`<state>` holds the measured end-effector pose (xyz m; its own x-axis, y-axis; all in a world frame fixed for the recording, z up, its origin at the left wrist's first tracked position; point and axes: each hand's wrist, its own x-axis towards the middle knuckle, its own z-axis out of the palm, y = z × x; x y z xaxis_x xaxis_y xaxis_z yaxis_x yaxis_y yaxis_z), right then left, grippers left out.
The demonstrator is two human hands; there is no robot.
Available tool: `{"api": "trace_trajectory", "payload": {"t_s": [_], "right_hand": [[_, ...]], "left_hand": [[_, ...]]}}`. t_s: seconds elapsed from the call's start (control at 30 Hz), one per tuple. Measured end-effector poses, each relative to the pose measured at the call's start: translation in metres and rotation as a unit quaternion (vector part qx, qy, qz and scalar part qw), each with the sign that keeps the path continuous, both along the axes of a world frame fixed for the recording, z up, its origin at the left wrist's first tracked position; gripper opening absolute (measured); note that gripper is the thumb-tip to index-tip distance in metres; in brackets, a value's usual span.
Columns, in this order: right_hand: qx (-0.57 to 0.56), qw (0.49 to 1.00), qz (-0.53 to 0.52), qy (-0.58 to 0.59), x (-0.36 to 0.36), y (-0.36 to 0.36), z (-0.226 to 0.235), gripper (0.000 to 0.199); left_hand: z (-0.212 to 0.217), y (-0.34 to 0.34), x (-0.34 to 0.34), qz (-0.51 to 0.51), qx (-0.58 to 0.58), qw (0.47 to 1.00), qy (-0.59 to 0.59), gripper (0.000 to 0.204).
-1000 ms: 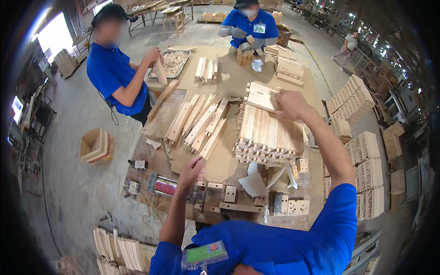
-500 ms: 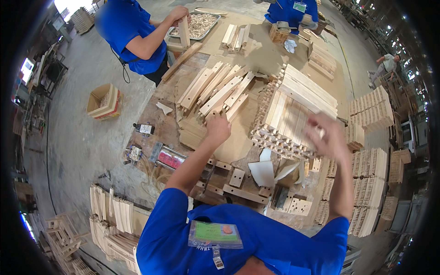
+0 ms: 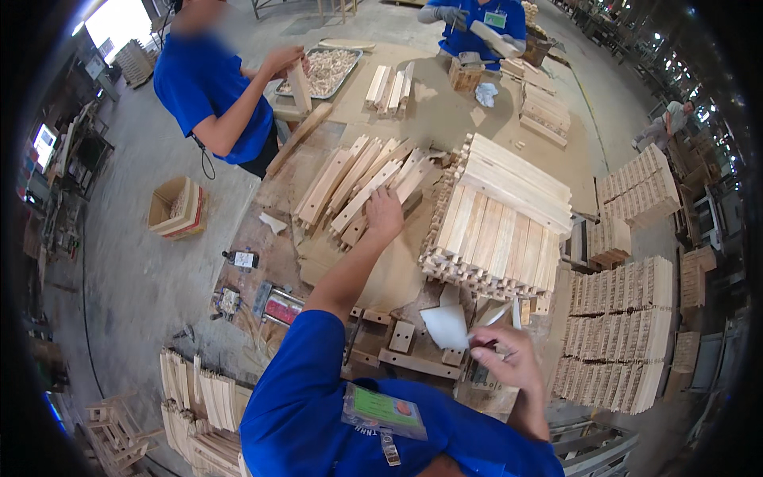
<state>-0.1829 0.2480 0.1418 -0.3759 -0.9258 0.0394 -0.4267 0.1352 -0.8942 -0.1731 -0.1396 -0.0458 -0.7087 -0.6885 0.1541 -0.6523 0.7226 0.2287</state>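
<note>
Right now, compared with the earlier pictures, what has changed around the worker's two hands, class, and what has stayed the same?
The right hand has let go of the top strips on the stack and come back toward the body, now holding a small dark object. The left hand has moved forward onto the loose strips. The stack stayed put.

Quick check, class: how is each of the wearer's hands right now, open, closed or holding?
Left hand: fingers on a wooden strip; grip cannot be told.
Right hand: partly curled, something small and dark at its fingertips; hold unclear.
</note>
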Motion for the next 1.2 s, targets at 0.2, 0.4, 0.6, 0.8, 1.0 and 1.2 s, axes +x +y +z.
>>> {"api": "trace_trajectory", "payload": {"t_s": [0.2, 0.4, 0.6, 0.8, 1.0, 1.2], "right_hand": [[0.003, 0.996, 0.050, -0.074, 0.041, -0.010, -0.034, 0.031], [0.057, 0.987, 0.080, -0.125, 0.066, -0.023, -0.096, 0.030], [0.089, 0.897, -0.006, -0.433, 0.088, -0.084, -0.149, 0.050], [-0.023, 0.763, 0.021, -0.646, 0.110, -0.152, -0.139, 0.043], [-0.025, 0.780, -0.017, -0.625, 0.146, -0.151, -0.132, 0.022], [-0.018, 0.924, -0.148, -0.352, 0.159, -0.148, -0.129, 0.024]], "left_hand": [[-0.010, -0.008, -0.023, 0.087, 0.044, 0.988, -0.122, 0.060], [0.011, -0.012, 0.052, 0.025, 0.250, 0.964, -0.088, 0.050], [0.029, 0.045, 0.195, 0.021, 0.719, 0.663, 0.209, 0.045], [0.062, 0.126, 0.283, -0.045, 0.792, 0.524, 0.311, 0.062], [0.059, 0.147, 0.305, -0.024, 0.712, 0.589, 0.382, 0.057], [0.065, 0.169, 0.297, 0.000, 0.656, 0.652, 0.382, 0.054]]}}
